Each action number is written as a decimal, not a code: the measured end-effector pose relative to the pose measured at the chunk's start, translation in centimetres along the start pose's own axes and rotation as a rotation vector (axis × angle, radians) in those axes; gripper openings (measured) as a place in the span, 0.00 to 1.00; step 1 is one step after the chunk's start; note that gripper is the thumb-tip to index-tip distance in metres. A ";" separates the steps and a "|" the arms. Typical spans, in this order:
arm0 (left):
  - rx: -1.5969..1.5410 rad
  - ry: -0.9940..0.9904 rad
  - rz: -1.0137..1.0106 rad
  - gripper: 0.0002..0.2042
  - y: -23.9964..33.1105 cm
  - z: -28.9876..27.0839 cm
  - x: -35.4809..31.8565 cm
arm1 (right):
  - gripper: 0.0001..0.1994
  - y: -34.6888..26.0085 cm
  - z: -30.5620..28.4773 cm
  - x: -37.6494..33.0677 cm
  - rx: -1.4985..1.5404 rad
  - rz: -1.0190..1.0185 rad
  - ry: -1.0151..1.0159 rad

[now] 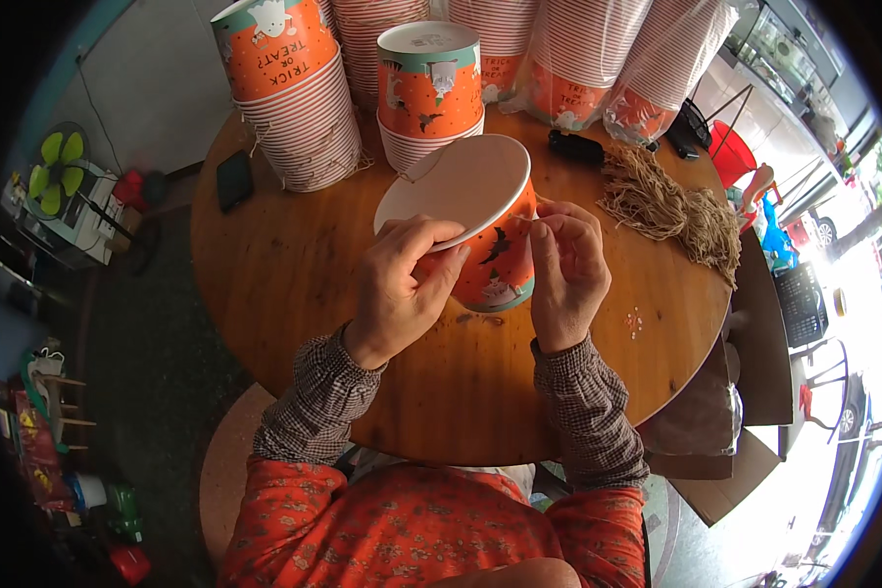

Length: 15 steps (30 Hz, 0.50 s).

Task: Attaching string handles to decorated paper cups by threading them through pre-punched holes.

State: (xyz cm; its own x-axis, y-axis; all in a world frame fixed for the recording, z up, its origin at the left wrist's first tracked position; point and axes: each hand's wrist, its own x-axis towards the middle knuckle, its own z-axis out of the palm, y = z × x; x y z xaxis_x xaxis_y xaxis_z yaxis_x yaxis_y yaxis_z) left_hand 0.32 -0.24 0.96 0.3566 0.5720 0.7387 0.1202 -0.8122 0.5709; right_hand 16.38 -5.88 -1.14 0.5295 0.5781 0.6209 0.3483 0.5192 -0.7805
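An orange paper bucket (pixel 495 257) with a white inside, a teal base and black bat prints is held tilted above the table. My left hand (pixel 400 286) is closed on its rim, thumb outside and fingers at the lip. At the bucket's right side my right hand (pixel 570 276) pinches a thin piece of twine (pixel 522 218) by the wall, fingertips pressed together. A loop of twine also shows against the rim's far left. Whether the twine passes through a hole in the wall I cannot tell.
Nested buckets stand on the round wooden table (pixel 441 392): a tall stack (pixel 304 127) back left, a shorter upside-down one (pixel 429 88), and plastic-wrapped stacks (pixel 578 59) behind. A bundle of twine (pixel 671 211) lies right. A black phone (pixel 233 181) lies left; cardboard boxes (pixel 725 480) sit below right.
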 end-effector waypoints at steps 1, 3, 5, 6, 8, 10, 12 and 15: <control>0.022 0.009 0.019 0.06 0.1 0.0 0.0 | 0.03 0.0 0.0 0.0 0.001 0.000 0.000; 0.029 0.006 0.026 0.06 0.0 0.1 0.0 | 0.03 -0.1 0.0 0.1 -0.023 -0.008 0.004; 0.038 0.003 0.033 0.07 0.1 0.1 0.0 | 0.03 0.0 0.0 0.1 -0.044 -0.021 0.004; 0.045 0.005 0.039 0.07 0.1 0.1 0.0 | 0.03 0.0 0.0 0.1 -0.063 -0.033 0.004; 0.052 0.006 0.044 0.08 0.1 0.2 0.0 | 0.03 0.2 0.0 0.1 -0.099 -0.060 0.000; 0.066 0.008 0.058 0.08 0.0 0.2 -0.1 | 0.03 0.1 0.1 0.1 -0.134 -0.087 -0.004; 0.111 0.010 0.090 0.09 0.1 0.1 -0.1 | 0.04 -0.1 0.3 0.2 -0.203 -0.145 -0.032; 0.198 -0.010 0.151 0.09 0.1 -0.1 0.1 | 0.05 0.0 0.1 0.0 -0.218 -0.030 -0.130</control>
State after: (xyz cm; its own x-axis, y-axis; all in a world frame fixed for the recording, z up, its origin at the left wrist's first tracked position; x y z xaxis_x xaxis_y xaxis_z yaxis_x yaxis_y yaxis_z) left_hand 0.25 -0.20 1.16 0.3932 0.4418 0.8063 0.2436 -0.8957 0.3720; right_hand 16.31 -5.80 -1.16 0.4176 0.6477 0.6372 0.5283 0.3975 -0.7502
